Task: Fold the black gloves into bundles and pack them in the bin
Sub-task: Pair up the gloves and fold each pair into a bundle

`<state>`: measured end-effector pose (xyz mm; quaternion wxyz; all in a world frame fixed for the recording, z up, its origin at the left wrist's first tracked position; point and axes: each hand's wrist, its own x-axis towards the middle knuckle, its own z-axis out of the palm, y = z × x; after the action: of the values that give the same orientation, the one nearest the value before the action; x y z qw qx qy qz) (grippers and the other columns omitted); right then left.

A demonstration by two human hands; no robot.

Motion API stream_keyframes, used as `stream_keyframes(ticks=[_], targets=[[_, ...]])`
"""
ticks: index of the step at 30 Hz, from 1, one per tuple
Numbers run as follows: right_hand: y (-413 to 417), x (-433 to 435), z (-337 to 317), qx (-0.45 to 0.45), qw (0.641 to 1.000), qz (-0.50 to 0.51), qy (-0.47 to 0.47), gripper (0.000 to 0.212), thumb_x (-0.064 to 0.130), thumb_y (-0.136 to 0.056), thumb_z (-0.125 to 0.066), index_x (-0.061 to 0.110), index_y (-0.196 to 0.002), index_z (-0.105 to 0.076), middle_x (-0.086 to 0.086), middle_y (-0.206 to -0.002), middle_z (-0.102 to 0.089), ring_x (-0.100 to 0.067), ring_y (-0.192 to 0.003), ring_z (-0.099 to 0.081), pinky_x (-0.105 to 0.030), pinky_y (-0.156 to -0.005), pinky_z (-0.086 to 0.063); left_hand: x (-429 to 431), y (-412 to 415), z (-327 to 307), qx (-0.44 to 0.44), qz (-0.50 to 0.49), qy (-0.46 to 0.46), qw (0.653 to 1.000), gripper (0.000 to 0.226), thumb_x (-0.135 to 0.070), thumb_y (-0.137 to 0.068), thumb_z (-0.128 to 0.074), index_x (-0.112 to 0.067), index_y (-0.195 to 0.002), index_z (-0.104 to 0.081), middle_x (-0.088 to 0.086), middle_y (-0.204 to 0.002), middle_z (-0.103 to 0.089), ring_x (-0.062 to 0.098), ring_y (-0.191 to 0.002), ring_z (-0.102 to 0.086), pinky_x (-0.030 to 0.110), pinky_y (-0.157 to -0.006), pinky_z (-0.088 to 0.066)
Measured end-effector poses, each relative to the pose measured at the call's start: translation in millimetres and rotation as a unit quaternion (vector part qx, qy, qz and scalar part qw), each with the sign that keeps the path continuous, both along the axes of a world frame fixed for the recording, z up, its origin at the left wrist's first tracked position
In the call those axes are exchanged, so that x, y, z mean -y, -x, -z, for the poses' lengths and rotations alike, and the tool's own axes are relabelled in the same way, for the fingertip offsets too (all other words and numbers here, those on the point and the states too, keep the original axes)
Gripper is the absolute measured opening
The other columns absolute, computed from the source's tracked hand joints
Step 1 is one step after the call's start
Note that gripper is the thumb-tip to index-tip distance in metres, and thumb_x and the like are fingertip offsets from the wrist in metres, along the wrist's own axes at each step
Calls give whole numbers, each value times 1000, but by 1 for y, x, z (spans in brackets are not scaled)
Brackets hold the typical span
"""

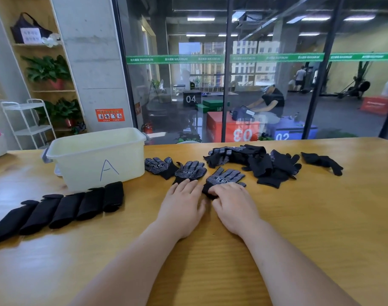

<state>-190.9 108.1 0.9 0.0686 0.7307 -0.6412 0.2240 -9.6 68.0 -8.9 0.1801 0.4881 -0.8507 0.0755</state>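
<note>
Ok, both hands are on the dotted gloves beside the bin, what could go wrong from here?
The right hand has a grip on only the cuff of the grey-dotted black knit glove, while the left hand lies flat on the neighbouring dotted black glove; the pair may fold askew and spring open.
The five folded black bundles lie on the wooden table outside the pale plastic bin marked A; a left forearm sweep could knock them loose.
</note>
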Motion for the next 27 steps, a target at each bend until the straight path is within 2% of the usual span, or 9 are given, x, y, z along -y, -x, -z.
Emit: stream_keyframes(ticks=[3, 5, 7, 9, 12, 17, 20, 23, 27], targets=[[9, -2, -1, 73, 997, -7, 22, 25, 25, -96, -47, 33, -107, -68, 19, -104, -65, -10, -106, -54, -39, -98, -48, -1, 27, 1, -29, 31, -19, 999, 53, -45, -109, -33, -29, -158, -44, -9, -165, -44, 14, -157, -30, 43, -131, -19], [25, -1, 0, 108, 992, 14, 62, 22, 24, -94, -51, 34, -101, -69, 20, -108, -64, -8, -107, -54, -39, -95, -51, -2, 39, 5, -36, 45, -39, 998, 50, -45, -108, -34, -31, -154, -50, -11, -159, -50, 12, -150, -40, 42, -130, -21], [45, 2, 2, 89, 989, 101, 61, 30, 27, -99, -53, 34, -124, -68, 12, -139, -61, -14, -134, -50, -40, -114, -44, -1, 39, 6, -41, 41, -52, 997, 50, -46, -109, -34, -32, -153, -53, -14, -159, -50, 9, -149, -41, 43, -131, -18], [63, 4, 2, 64, 974, 213, -43, 52, 41, -106, -42, 30, -157, -44, -1, -172, -30, -23, -161, -19, -45, -131, -19, 1, 34, 6, -43, 35, -53, 997, 51, -47, -109, -34, -32, -154, -53, -16, -161, -48, 8, -151, -37, 42, -132, -14], [69, 8, 5, 72, 942, 277, -176, 69, 54, -109, -21, 22, -170, -17, -8, -178, -8, -31, -164, 4, -53, -132, -5, -1, 32, 5, -48, 37, -33, 998, 49, -49, -109, -36, -34, -151, -56, -17, -157, -51, 9, -148, -37, 36, -131, -13], [53, 8, 3, 28, 950, 278, -141, 71, 55, -108, -20, 17, -168, -24, -6, -172, -28, -30, -162, -11, -54, -131, -7, 0, 31, 7, -59, 32, -22, 997, 47, -50, -108, -38, -33, -145, -62, -18, -146, -58, 12, -140, -40, 33, -124, -25], [47, 3, 3, -10, 955, 269, -122, 66, 53, -107, -25, 18, -161, -38, -4, -163, -37, -25, -154, -31, -53, -131, -11, 0, 31, 9, -64, 29, -13, 997, 46, -50, -106, -39, -32, -139, -66, -17, -138, -62, 14, -134, -43, 33, -120, -31], [35, -4, 0, -51, 962, 251, -96, 52, 50, -106, -33, 22, -143, -58, -1, -148, -49, -22, -131, -54, -51, -129, -16, -1, 31, 10, -70, 19, -1, 997, 43, -50, -106, -39, -32, -132, -69, -15, -130, -64, 15, -128, -46, 33, -115, -34], [20, -12, -6, -76, 971, 226, -23, 37, 44, -102, -39, 28, -115, -70, 6, -114, -65, -18, -110, -61, -42, -120, -31, -4, 32, 9, -70, 1, 11, 997, 46, -51, -103, -34, -32, -125, -71, -13, -122, -64, 16, -123, -47, 33, -111, -37]])
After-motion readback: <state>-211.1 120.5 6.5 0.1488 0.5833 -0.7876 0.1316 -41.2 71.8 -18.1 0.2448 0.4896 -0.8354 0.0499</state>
